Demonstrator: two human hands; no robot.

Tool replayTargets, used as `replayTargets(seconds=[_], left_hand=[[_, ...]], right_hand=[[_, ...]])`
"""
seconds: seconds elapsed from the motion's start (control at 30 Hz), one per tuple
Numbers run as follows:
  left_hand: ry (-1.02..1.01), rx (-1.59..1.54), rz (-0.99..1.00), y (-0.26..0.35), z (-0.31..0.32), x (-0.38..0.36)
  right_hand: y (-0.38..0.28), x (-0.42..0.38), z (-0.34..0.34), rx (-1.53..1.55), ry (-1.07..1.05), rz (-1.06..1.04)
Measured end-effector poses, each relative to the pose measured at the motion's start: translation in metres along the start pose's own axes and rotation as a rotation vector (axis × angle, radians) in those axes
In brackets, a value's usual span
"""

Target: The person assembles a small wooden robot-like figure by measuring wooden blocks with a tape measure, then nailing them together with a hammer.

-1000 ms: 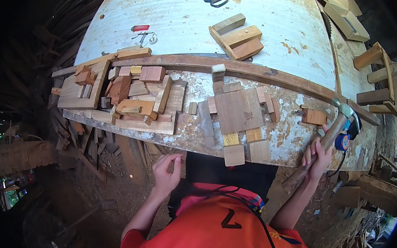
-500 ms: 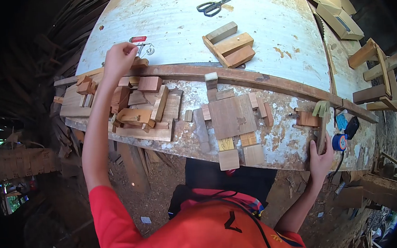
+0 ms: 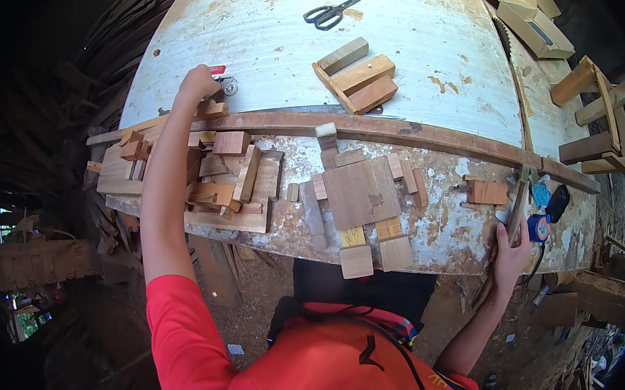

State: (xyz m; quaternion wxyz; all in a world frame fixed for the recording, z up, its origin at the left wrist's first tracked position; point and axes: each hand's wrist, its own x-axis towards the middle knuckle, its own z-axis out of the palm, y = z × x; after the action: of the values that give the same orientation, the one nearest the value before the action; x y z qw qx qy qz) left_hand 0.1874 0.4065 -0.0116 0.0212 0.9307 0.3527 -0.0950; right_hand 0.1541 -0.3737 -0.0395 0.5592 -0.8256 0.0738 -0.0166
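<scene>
Around the wooden handle of a hammer (image 3: 520, 198), the fingers of the right hand (image 3: 511, 255) were closed, with the tool slanted across the bench's front edge, apparently so that it was held ready without being swung. The left hand (image 3: 199, 83) was lowered, fingers curled, beside loose nails (image 3: 223, 80) and a red packet (image 3: 217, 70), probably for something small to be picked out; whether anything was pinched could not be told.

Directly before the torso, a square board (image 3: 361, 191) was laid flat with small blocks set around it, a layout by which matching pieces seemed to be positioned. Its lower blocks were lined up near the edge. Scissors (image 3: 325, 16) and a three-block wooden assembly (image 3: 355, 76) were set beyond the long wooden beam (image 3: 395, 127), perhaps to be out of the way.

Pencil-like marks were seen on a yellowish block (image 3: 352, 236), but no word could be made out. The round label of the blue tape measure (image 3: 539, 228) could not be read, nor could a brand be named from the dark angular mark on the shirt (image 3: 324, 364).
</scene>
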Motion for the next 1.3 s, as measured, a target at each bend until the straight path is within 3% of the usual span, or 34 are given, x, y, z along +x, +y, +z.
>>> replayTargets(seconds=[0.43, 0.53, 0.63, 0.73, 0.83, 1.23, 1.3], left_hand=[[-0.017, 0.068, 0.043, -0.012, -0.005, -0.008], [0.052, 0.054, 0.072, -0.010, -0.008, -0.012], [0.413, 0.048, 0.135, -0.001, 0.002, -0.018], [0.244, -0.203, 0.303, -0.002, 0.003, -0.002], [0.179, -0.181, 0.352, 0.006, 0.000, 0.002], [0.036, -0.072, 0.049, 0.034, -0.002, 0.014], [0.047, -0.070, 0.068, 0.035, 0.001, 0.015]], right_hand=[[0.000, 0.000, -0.001, 0.034, -0.018, 0.010], [-0.006, -0.002, -0.001, 0.046, -0.032, 0.022], [-0.009, -0.003, 0.000, 0.031, -0.026, 0.035], [-0.006, -0.001, 0.000, 0.024, -0.011, 0.029], [-0.005, -0.001, 0.000, 0.030, -0.012, 0.019], [0.000, 0.001, 0.000, 0.015, -0.014, 0.007], [-0.001, -0.001, -0.001, 0.013, -0.014, 0.020]])
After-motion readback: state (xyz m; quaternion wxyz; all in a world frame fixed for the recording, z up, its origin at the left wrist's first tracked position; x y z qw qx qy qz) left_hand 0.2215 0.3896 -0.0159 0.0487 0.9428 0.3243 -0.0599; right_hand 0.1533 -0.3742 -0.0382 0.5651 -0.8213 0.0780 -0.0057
